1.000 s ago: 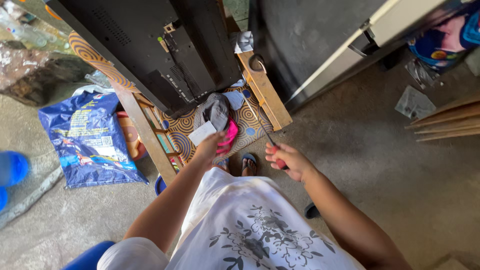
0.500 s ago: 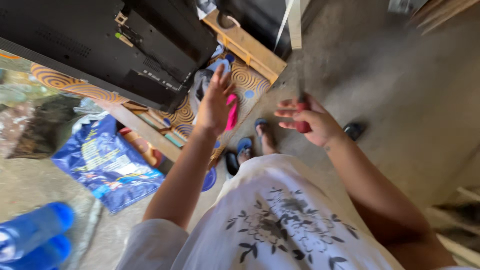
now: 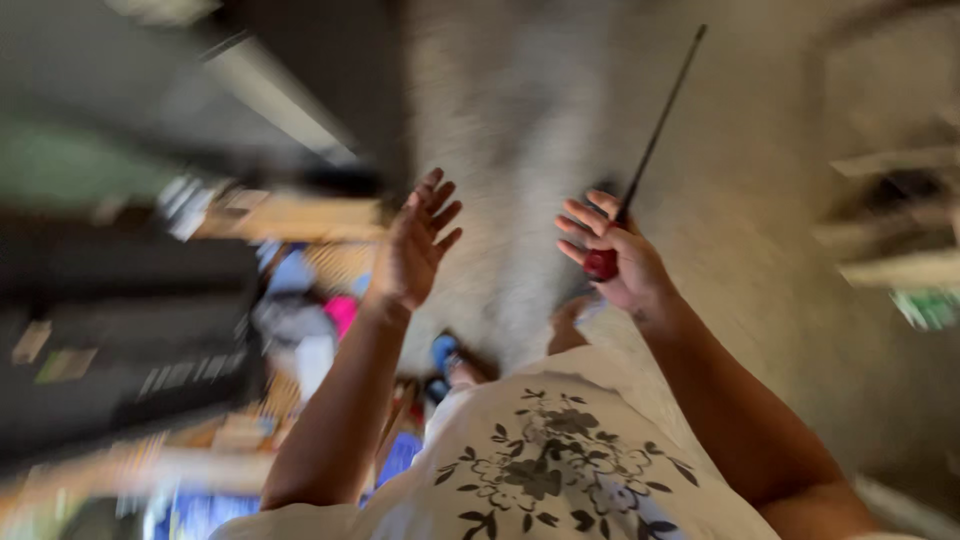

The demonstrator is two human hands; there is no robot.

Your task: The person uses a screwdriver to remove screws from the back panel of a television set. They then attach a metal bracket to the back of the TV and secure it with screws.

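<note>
Head view, badly smeared by motion, looks down past a white flowered shirt (image 3: pixel 545 470) to a grey concrete floor (image 3: pixel 760 280). The likeliest trouble, to my eye, is the long thin shaft of the screwdriver (image 3: pixel 640 170): it sticks up and away from the body, so its tip could catch or scratch whatever stands close, and the loose-looking grip on the red handle could let it slip. The blur hides what lies at the left, so a snag there would be hard to see coming.

The right hand (image 3: pixel 615 260) is curled around the red handle, fingers partly spread, not tightly clenched. The left hand (image 3: pixel 412 245) is open, fingers apart and raised, holding nothing and touching nothing. The two hands are apart. Below them a foot in a blue sandal (image 3: pixel 445 355) stands on the floor.
</note>
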